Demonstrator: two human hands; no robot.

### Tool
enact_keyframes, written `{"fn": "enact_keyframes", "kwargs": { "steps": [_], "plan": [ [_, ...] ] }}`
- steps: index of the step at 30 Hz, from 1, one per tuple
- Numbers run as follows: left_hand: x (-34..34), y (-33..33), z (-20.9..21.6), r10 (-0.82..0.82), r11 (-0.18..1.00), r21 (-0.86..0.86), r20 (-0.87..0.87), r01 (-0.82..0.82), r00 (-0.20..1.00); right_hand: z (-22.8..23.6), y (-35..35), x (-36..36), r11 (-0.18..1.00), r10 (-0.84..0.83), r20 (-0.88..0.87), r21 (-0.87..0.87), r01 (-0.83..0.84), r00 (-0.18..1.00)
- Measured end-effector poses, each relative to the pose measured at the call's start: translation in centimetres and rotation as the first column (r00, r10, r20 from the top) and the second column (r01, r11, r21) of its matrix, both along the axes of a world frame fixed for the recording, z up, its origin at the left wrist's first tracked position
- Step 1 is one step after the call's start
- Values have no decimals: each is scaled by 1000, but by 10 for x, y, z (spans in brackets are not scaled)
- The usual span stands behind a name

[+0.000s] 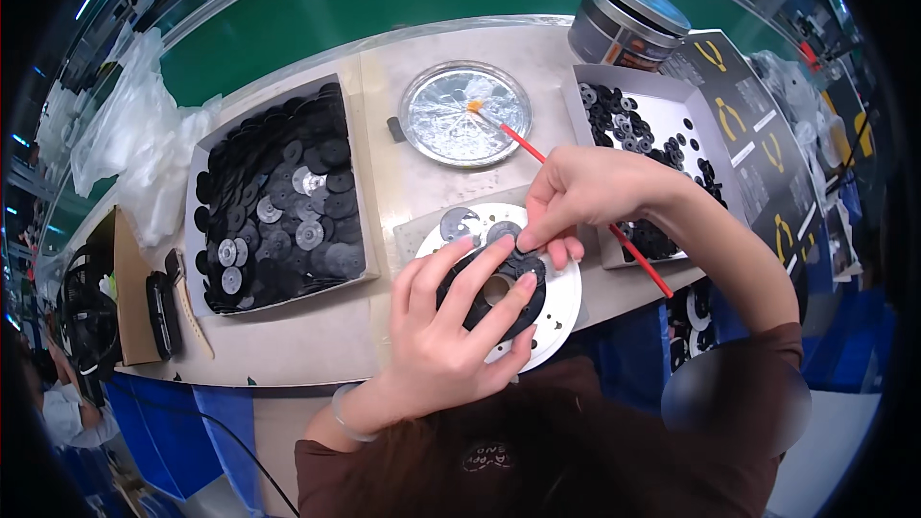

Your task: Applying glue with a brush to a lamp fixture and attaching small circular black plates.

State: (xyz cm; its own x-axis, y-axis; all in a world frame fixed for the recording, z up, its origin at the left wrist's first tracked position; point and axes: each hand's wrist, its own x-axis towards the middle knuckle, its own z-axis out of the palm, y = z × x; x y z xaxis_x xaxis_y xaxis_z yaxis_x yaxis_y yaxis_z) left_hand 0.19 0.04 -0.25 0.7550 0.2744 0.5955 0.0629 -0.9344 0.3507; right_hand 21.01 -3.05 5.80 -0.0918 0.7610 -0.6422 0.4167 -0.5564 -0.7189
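Observation:
My left hand [446, 321] lies with fingers spread over a black ring-shaped part [451, 299] with a round centre hole. That part sits on a white round plate [561, 312] in front of me. At the plate's far side my right hand [576, 197] is closed, thumb and forefinger pinching a small dark gear [526, 251] against the assembly. A grey translucent gear [460, 223] lies beside it, near my left fingertips. The red-handled brush [518, 138] passes behind my right hand; whether the hand grips it is hidden. Its yellow bristles are over a round metal lid [465, 155].
A carton tray [369, 240] of black and grey gears stands at left; a second tray [715, 125] with smaller black gears is at right. A lidded tin [628, 19] stands behind it. Plastic bags [144, 125], a cutter-like tool [190, 302] and a dark printed sheet [758, 115] flank the table.

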Motion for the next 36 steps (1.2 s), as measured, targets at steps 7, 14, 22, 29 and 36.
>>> {"fn": "enact_keyframes", "kwargs": {
  "steps": [7,14,22,29,36],
  "plan": [
    [2,0,-4,8,1000,-26,61,-6,998,3,6,-7,995,-9,7,-96,10,1000],
    [0,1,-3,3,1000,14,46,-3,999,20,-7,-18,992,65,355,77,-99,933],
    [-2,4,8,-118,991,44,-141,125,983,5,-78,30,777,-309,660,591,-218,685],
    [-2,3,7,-80,994,59,-127,88,989,-16,-62,24,630,-207,708,624,-462,675],
    [-2,2,5,-68,996,44,-118,74,991,-26,-47,26,524,-69,766,573,-630,640]
  ]
}}
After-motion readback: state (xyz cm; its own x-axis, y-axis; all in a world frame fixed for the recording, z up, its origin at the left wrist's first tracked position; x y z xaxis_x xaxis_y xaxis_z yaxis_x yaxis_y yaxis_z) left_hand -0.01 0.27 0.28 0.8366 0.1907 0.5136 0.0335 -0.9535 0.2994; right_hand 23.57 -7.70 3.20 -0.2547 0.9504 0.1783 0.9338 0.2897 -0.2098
